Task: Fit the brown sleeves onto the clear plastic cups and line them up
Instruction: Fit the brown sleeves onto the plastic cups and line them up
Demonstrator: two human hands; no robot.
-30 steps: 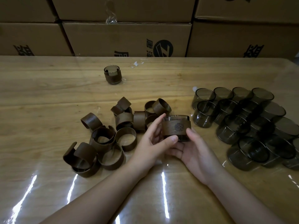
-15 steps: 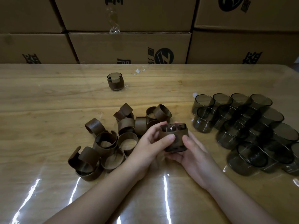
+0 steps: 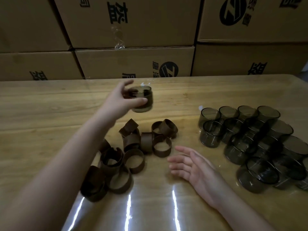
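Observation:
My left hand [image 3: 122, 99] reaches out over the far middle of the table and grips a clear cup with a brown sleeve on it [image 3: 144, 101], thumb across its front. Whether the cup touches the table I cannot tell. My right hand [image 3: 189, 163] lies open, palm turned inward, just above the table near me and holds nothing. A pile of several loose brown sleeves [image 3: 131, 147] sits under my left forearm. Several bare clear cups [image 3: 246, 140] are clustered at the right.
The wooden table [image 3: 41, 114] has a glossy clear cover with bright glare streaks near its front edge. Stacked cardboard boxes [image 3: 133, 62] form a wall right behind the table's far edge.
My left hand has carried the sleeved cup away from me towards the far side of the table. My right hand has let go of it and opened. The camera tilted up.

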